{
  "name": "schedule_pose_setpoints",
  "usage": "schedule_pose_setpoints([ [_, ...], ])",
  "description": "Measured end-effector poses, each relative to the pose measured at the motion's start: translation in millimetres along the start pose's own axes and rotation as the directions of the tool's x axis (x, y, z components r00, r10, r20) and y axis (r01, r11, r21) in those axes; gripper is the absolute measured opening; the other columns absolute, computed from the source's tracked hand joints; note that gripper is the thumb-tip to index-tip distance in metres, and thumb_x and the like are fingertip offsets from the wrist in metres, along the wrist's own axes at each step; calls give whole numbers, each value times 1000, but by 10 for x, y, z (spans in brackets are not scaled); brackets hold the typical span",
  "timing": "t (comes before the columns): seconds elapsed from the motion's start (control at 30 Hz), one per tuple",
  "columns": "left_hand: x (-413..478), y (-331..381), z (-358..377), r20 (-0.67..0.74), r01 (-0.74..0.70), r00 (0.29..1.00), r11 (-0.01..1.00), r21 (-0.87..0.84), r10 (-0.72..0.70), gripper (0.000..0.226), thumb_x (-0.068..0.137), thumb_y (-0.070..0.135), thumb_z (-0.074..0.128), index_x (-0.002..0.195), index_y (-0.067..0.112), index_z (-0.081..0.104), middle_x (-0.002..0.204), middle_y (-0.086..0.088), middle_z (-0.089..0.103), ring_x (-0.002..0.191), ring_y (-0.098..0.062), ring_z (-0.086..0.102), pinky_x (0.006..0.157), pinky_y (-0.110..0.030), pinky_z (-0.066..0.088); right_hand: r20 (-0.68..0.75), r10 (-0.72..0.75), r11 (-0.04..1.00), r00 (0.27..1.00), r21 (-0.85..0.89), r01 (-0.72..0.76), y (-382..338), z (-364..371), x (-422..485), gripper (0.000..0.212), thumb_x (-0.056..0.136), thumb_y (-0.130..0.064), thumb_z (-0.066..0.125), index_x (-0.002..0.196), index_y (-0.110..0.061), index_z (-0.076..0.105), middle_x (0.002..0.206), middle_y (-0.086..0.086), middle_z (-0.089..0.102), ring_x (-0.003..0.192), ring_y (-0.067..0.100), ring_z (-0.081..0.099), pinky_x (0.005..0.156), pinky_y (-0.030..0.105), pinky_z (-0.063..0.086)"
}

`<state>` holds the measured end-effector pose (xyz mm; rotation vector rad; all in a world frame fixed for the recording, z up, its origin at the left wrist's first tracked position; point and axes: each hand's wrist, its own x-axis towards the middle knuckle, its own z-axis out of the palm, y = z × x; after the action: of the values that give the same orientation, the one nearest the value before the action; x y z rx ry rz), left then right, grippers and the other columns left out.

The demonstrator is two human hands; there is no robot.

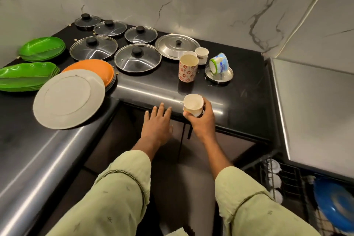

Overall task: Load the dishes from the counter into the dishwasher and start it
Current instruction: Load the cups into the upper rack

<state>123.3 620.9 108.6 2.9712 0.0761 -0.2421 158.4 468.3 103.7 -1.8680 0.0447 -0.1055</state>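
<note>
Black stone forms the bench (249, 86) in front of us, and the dishes are spread over it. Our right hand (203, 120) grips a small white cup (193, 104), with fingers and thumb curled round its lower part and its mouth facing up, at the front edge of the bench. Our left hand (158, 122) holds nothing; its fingers are straight and reach to the bench edge just beside the cup, though we cannot tell whether they touch it.

Behind the cup stands a floral tumbler (188, 68), then another white cup (202, 54), and to their right a mug (219, 63) lies tipped on a small steel plate (228, 76). A steel lid (172, 44) and five glass lids (137, 57) lie further back. On the left a grey plate (69, 97) overlaps an orange plate (92, 66), near two stacks of green plates (28, 76). At lower right the dishwasher rack (287, 176) holds a blue plate (335, 201) and some blurred white pieces.
</note>
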Motion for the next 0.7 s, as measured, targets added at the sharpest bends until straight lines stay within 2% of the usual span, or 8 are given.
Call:
schedule_pose_setpoints([
  [0.17,-625,349,169,18,-7,1000,1000,3,7,71,101,38,45,159,25,7,167,-6,2,153,-28,4,123,-50,8,19,3,1000,1000,-23,-3,132,-422,-520,67,73,-15,84,131,-17,49,122,-1,59,111,14,55,90,24,44],
  [0.3,-1117,538,260,0,-12,1000,1000,24,12,70,102,41,43,159,26,5,167,-6,1,153,-28,3,123,-50,7,4,-13,1000,1000,-28,13,214,-669,-960,68,70,-18,87,127,-20,50,116,-8,59,108,13,57,88,27,47],
  [0.47,-1649,686,379,3,-31,1000,999,15,31,71,103,42,43,159,25,4,167,-5,-1,153,-28,0,122,-50,4,-36,-17,997,999,-80,14,297,-932,-1515,72,67,-31,89,127,-24,49,121,-5,61,110,16,57,88,32,51],
  [0.7,-2535,995,797,42,-62,997,998,-21,63,70,103,42,42,159,25,3,167,-5,-3,153,-28,-3,122,-49,3,-51,-12,993,999,-118,6,516,-1377,-2420,74,67,-31,89,129,-22,49,123,-5,60,109,11,55,85,24,46],
])
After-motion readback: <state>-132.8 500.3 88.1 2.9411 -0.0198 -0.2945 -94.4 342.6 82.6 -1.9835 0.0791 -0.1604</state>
